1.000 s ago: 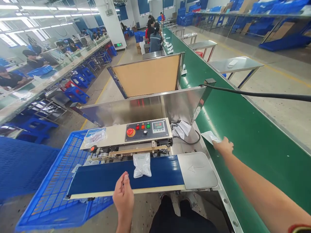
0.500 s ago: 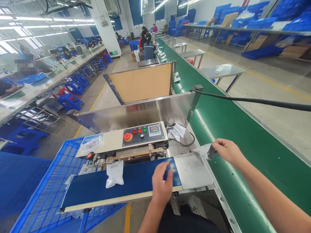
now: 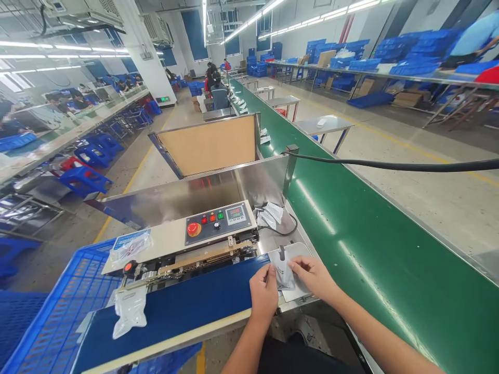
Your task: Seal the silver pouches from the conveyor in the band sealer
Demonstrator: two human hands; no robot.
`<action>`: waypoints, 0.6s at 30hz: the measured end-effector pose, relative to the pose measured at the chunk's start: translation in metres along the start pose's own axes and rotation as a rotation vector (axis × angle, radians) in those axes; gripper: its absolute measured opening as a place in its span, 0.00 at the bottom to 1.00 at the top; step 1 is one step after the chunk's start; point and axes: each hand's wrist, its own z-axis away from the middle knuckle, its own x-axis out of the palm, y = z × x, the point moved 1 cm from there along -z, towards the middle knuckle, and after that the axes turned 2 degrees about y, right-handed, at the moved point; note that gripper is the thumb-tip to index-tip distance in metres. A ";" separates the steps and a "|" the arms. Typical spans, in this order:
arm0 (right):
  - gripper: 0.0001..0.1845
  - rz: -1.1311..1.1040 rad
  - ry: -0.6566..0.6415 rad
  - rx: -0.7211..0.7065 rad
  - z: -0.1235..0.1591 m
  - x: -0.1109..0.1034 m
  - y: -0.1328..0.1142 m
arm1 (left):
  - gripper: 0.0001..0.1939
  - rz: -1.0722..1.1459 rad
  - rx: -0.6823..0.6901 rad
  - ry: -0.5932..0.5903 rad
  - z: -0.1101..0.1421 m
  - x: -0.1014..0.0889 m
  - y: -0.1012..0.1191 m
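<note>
A small white plastic pouch [image 3: 284,271] with a dark hang-hole strip at its top is over the metal infeed plate [image 3: 302,254] of a band sealing machine. My left hand [image 3: 265,293] pinches the pouch's left edge, and my right hand [image 3: 314,278] grips its right edge between thumb and fingers. Further left on the blue belt [image 3: 202,301], a second white pouch [image 3: 130,311] hangs with its top at the sealing band. The machine's control panel [image 3: 218,222], with a red stop knob and lit display, sits behind the belt.
More white pouches [image 3: 270,214] lie beside a black cable behind the infeed plate. A blue crate [image 3: 58,291] stands under the belt's left end. The green conveyor [image 3: 374,234] runs along the right, and a steel partition [image 3: 210,189] rises behind the machine.
My right hand has brought the pouch from the green conveyor's edge onto the infeed plate. The left hand has closed on it. The other pouch has travelled left along the belt.
</note>
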 end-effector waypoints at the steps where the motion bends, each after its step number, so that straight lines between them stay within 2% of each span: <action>1: 0.25 0.018 0.063 0.022 -0.001 0.004 0.005 | 0.29 0.016 -0.053 0.008 -0.004 0.000 -0.005; 3: 0.22 0.037 0.169 0.090 -0.009 0.012 0.012 | 0.27 0.101 -0.219 0.084 -0.016 0.001 -0.014; 6: 0.19 0.028 0.212 0.149 -0.028 0.024 0.016 | 0.26 0.261 -0.424 0.230 -0.037 0.002 -0.025; 9: 0.17 -0.012 0.198 0.165 -0.044 0.038 0.018 | 0.27 0.327 -0.461 0.272 -0.048 -0.001 -0.033; 14: 0.16 -0.026 0.117 0.197 -0.055 0.062 0.021 | 0.28 0.397 -0.483 0.307 -0.043 -0.021 -0.041; 18: 0.16 -0.065 -0.034 0.248 -0.064 0.074 0.023 | 0.29 0.427 -0.504 0.345 -0.036 -0.043 -0.042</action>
